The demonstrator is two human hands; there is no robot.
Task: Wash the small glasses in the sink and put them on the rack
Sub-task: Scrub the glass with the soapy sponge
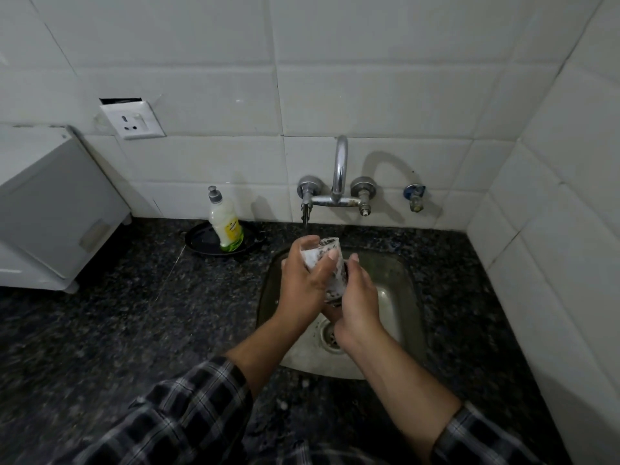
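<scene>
Across the lower frame, dark granite tabletop (134, 330); white appliance (50, 209) at far left. Steel sink (399, 297) is set in right of centre, with the wall tap (339, 169) above it. Can't tell if water is running.

Both hands are over the basin. Left hand (302, 283) has its fingers (307, 241) wrapped round the upper part of the small glass (330, 260), thumb across the front. Right hand (359, 297) is curled under and round the base. The glass is tilted, mouth toward the tap, off the sink floor, and its surface looks sudsy or speckled.

Dish soap bottle (226, 226) stands upright on a black dish (198, 239), upper left of the sink.

Status, my read: mid-wash on this glass, scrub or rinse stage. No rack in frame, so nothing confirmed racked. No other glasses visible in the basin or on the tabletop, so count done/remaining is unknown. Left for this one: finish the rinse, then move it to the rack.
</scene>
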